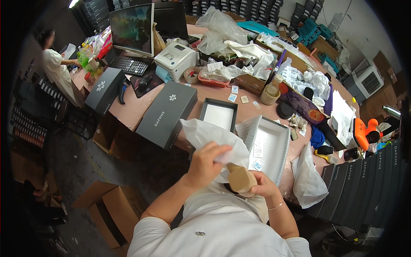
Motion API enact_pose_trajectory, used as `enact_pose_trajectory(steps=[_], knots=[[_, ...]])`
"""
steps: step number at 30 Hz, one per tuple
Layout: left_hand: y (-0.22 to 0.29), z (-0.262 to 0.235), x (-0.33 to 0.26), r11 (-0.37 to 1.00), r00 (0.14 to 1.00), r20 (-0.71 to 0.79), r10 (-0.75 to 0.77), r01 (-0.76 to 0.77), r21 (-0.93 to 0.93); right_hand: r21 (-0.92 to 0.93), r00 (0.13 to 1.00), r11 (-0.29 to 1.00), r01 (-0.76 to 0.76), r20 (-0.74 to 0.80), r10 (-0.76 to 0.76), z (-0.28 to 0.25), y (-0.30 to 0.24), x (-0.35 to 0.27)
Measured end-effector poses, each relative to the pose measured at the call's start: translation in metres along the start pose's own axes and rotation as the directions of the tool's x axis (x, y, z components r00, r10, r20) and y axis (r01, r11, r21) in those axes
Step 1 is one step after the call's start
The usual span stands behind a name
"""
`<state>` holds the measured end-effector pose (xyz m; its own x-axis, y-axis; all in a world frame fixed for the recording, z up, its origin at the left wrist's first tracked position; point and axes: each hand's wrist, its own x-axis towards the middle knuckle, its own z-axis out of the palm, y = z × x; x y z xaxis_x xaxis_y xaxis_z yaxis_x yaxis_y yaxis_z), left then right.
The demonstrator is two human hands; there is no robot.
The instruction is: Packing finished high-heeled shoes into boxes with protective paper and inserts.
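Observation:
My left hand [208,162] grips a crumpled sheet of white tissue paper [205,133] and presses it against a beige shoe [239,179]. My right hand [263,184] holds the shoe from below and behind, close to my chest. Just beyond the hands lies an open grey shoe box [274,147] with a white inside and paper lining. Its empty lid or a second tray [219,115] sits to the left of it. The front part of the shoe is hidden by the paper.
A closed dark grey box [168,113] lies at the pink table's left edge, another [105,89] farther left. A white plastic bag [307,177] stands right of the open box, then a row of dark boxes [364,184]. A monitor [132,28], label printer [175,60], orange device [364,132] and clutter fill the far side. A person [58,68] stands far left. Cartons [109,207] are on the floor.

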<state>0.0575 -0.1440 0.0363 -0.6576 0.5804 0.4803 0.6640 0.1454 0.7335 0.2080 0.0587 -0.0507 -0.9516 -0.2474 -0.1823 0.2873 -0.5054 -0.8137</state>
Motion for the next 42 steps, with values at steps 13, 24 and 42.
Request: enact_pose_trajectory(steps=[13, 24, 42], knots=[[0.017, 0.019, -0.050, 0.934, 0.885, 0.301, 0.356, -0.349, -0.079, -0.760, 0.858, 0.614, 0.216, -0.152, -0.490, 0.021, 0.017, 0.039], [-0.046, 0.062, -0.074, -0.105, 0.533, 0.432, -0.728, 0.535, -0.838, -0.998, 0.960, -0.004, -0.070, -0.066, -0.273, 0.070, -0.015, 0.031], [-0.133, 0.139, -0.144, -0.592, 0.063, 0.908, -0.414, 0.739, -0.322, -0.780, 0.801, 0.299, -0.550, -0.594, -0.079, -0.076, 0.048, 0.034]])
